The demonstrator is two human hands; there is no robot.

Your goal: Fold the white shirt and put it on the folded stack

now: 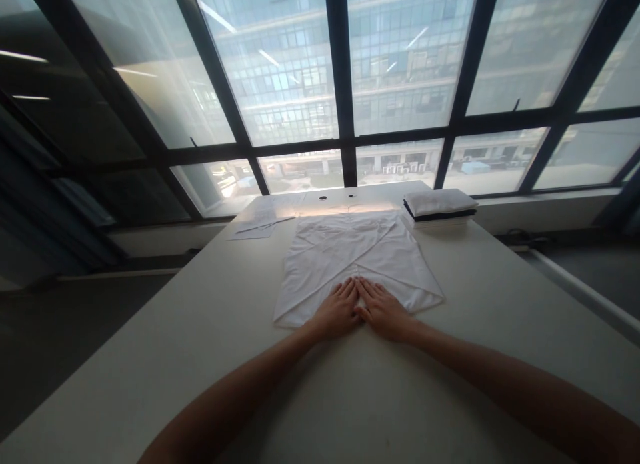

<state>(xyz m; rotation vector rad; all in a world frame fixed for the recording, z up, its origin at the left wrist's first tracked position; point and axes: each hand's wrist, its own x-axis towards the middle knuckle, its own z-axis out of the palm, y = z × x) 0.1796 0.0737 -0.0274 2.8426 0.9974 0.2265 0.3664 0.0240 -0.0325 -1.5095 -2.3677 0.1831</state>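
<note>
A white garment (345, 241), likely a shirt with its sleeves crossed over the body, lies spread on the white table (200, 331). Creases and diagonal folds run across its cloth. At its near edge my left hand (339, 312) rests flat, fingers stretched forward on the fabric. Beside it my right hand (384, 311) also lies flat on the cloth, its fingers meeting those of the left near the middle. Neither hand grips anything that I can see. Both palms hide part of the near hem.
A stack of folded cloth (440, 204), white over black, stands at the table's far right. Sheets of paper (260, 221) lie at the far left. Two small round cable holes (323, 198) are near the far edge. Large windows (290, 77) rise beyond.
</note>
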